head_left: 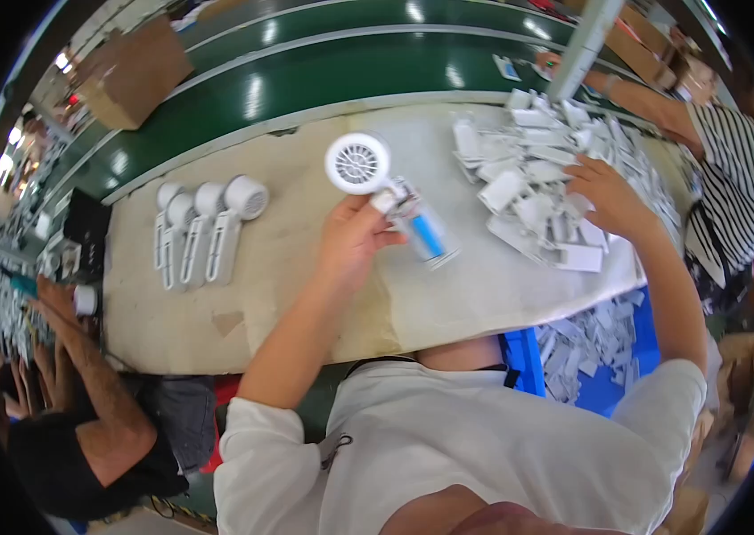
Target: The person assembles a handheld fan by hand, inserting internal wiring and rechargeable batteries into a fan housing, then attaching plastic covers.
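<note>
A white handheld fan (357,164) with a round slotted head is gripped near its neck by my left hand (350,236). Its handle slants down to the right and is uncovered, showing a blue cylinder, probably a battery cell, inside. My right hand (610,203) has its fingers spread on top of a heap of white plastic parts (528,183), at the right of the table. Nothing can be seen gripped in it, though its fingertips partly merge with the heap. Several more white fans (245,198) lie side by side at the left, handles toward me.
A blue bin (524,361) holding more white pieces stands below the table's right edge. Beyond the table (306,312) runs a green conveyor (306,76) with a cardboard box (132,71). Co-workers sit at left and right; one arm (653,102) reaches behind the heap past a metal post (584,49).
</note>
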### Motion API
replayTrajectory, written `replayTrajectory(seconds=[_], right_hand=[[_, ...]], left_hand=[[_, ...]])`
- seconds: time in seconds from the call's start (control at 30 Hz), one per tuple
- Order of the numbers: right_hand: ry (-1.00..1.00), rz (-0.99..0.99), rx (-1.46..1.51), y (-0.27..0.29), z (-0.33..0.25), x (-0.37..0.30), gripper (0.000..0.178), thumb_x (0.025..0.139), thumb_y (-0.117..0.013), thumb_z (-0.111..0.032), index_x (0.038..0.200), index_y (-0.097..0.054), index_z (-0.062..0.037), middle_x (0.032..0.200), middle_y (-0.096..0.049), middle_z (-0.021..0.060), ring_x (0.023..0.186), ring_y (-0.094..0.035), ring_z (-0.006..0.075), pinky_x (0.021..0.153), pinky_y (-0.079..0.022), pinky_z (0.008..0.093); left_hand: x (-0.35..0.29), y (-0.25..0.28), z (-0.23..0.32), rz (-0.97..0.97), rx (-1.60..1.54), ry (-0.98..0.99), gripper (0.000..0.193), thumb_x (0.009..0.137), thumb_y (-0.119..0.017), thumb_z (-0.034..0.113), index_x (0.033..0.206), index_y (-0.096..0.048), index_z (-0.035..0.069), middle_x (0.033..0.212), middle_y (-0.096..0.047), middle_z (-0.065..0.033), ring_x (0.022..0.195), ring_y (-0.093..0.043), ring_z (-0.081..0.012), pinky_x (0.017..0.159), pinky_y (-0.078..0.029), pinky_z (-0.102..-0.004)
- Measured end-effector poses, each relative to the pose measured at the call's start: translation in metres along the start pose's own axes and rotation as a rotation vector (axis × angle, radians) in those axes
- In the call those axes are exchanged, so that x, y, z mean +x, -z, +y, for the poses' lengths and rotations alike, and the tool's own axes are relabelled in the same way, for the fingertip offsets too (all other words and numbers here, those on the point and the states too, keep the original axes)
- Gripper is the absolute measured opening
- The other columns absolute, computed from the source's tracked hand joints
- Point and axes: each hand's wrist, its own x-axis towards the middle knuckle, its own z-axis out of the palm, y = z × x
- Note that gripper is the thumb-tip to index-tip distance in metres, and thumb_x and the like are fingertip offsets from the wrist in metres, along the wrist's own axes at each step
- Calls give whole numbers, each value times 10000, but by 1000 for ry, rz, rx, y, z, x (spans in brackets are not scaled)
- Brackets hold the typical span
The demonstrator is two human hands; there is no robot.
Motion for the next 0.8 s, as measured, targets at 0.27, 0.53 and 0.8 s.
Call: replayTrajectory(seconds=[0.27,0.53,0.8], right_hand=[[-26,541,665,14,-134,43,539,627,-742,-112,1127,-548,-60,1067,-563,139,996,-529,301,857,-429,358],[-2,771,420,-13,-214,102,576,624,-726,-111,1169,-538,-84,1177,-505,73,868,-481,264,757,-443,344],[-75,812,523,-29,-222,119,527,752,-662,-271,1203,-505,-50,1153,-526,117,940,-501,215,770,-435,295]], left_hand=[[-9,-5,-11,148,-206,-196,287,873,-549,138,1115,-518,-13,1077,-588,-110,974,-586,-201,795,-520,-359],[-14,2,-18,181,-341,-273,248,872,-551,122,1101,-535,29,1063,-594,-74,948,-583,-171,798,-489,-320],[-20,9,-6,303,-293,-484,266,798,-628,46,1049,-567,-21,1007,-629,-112,936,-592,-168,853,-449,-292]])
